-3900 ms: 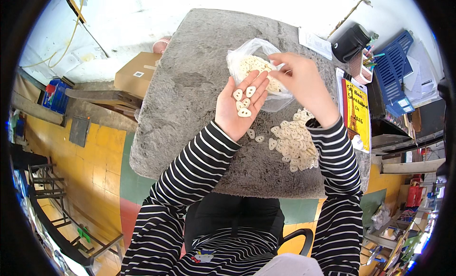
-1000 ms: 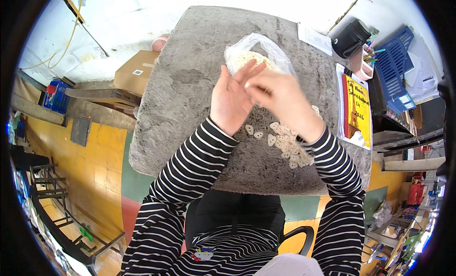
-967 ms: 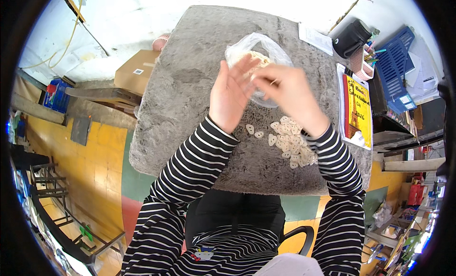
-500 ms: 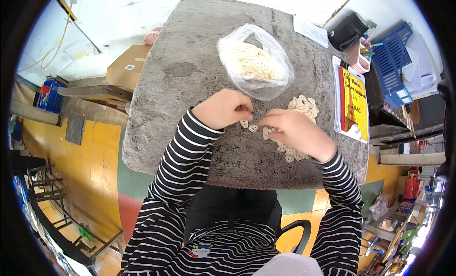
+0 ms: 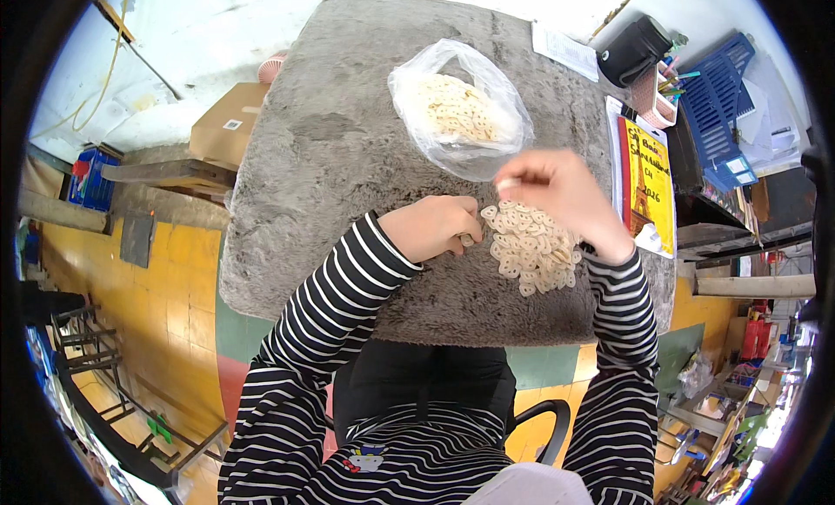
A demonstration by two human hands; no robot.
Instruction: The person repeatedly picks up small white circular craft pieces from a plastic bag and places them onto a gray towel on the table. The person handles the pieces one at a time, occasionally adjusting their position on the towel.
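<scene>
A loose pile of small, cream, rounded-triangle pieces with holes (image 5: 532, 253) lies on the grey plush-covered table. At the pile's left edge, my left hand (image 5: 435, 223) is closed, its fingers curled round one or more pale pieces (image 5: 467, 240). Above the pile's far side, my right hand (image 5: 564, 196) pinches a small pale piece (image 5: 509, 184); motion blurs it. Just beyond both hands, a clear plastic bag (image 5: 513, 96) stands with its mouth open, holding many more of the same pieces (image 5: 452, 109).
On the right edge of the grey plush table cover (image 5: 322, 113) lies a yellow booklet in a clear sleeve (image 5: 648, 179). Behind it are a pink pen basket (image 5: 652, 100), a black case (image 5: 635, 53) and blue trays (image 5: 718, 113). A cardboard box (image 5: 224, 127) stands beyond the left edge.
My right hand has lifted from the pile toward the bag, pinching a piece. My left hand has shifted right and nearer me. The few loose pieces between the hands are gone from there.
</scene>
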